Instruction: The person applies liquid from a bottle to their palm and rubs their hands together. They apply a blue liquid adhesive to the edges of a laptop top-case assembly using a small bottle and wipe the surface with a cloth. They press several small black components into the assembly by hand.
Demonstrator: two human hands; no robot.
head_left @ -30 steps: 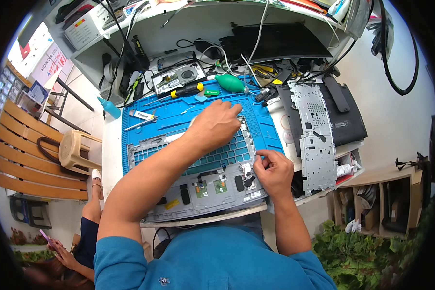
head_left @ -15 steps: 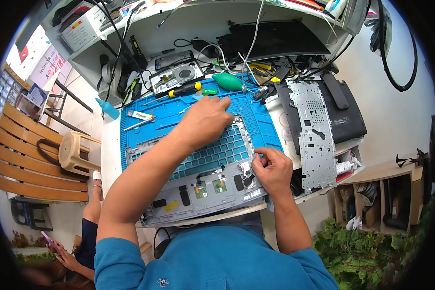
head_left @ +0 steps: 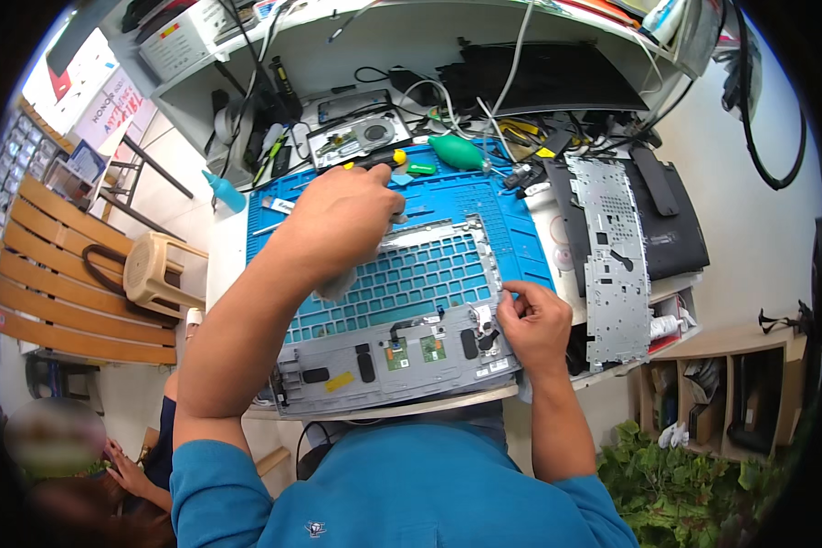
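A grey laptop top case (head_left: 397, 370) with an open keyboard grid (head_left: 420, 265) and small green boards lies on the blue silicone mat (head_left: 525, 247). My left hand (head_left: 347, 215) is over the upper left of the grid, fingers curled; what they hold is hidden. A crumpled whitish material (head_left: 336, 285), too unclear to name, shows beneath it. My right hand (head_left: 534, 320) pinches the case's right edge. Above my left hand lie a yellow-black screwdriver (head_left: 395, 159), a small green item (head_left: 422, 169) and a green bulb blower (head_left: 458, 153).
A perforated metal plate (head_left: 616, 301) lies on a black laptop part (head_left: 680, 233) at right. Tools, cables and a disassembled device (head_left: 356, 137) crowd the back. A blue bottle (head_left: 226, 192) stands left. Another person's hand (head_left: 128, 475), a stool (head_left: 151, 269) and wooden bench (head_left: 82, 310) are at left.
My left hand has moved leftward across the case, uncovering more of the grid's upper right and showing the whitish material. My right hand stays at the right edge. The whole view has shifted slightly.
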